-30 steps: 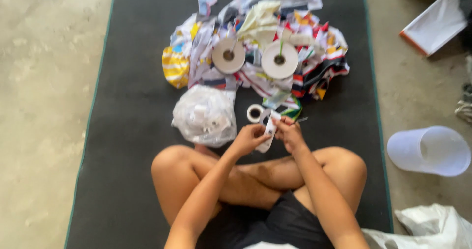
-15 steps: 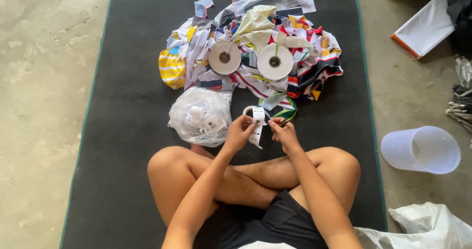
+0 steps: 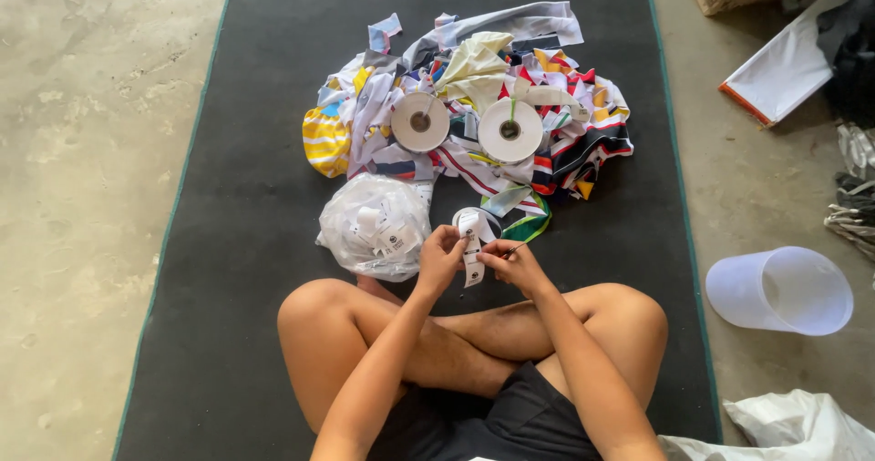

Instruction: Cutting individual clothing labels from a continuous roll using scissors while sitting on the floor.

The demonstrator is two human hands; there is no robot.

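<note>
White label strip [image 3: 472,259], pinched between left hand [image 3: 440,259], right hand [image 3: 512,262]

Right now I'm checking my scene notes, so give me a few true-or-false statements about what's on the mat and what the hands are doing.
1. Both hands, the left hand and the right hand, hold a white label strip. True.
2. Four tape rolls lie on the cloth pile. False: two large white rolls lie there.
3. A clear bag of labels sits beside the left hand. True.
4. The plastic tub stands on the mat. False: it lies on the concrete floor, off the mat.
</note>
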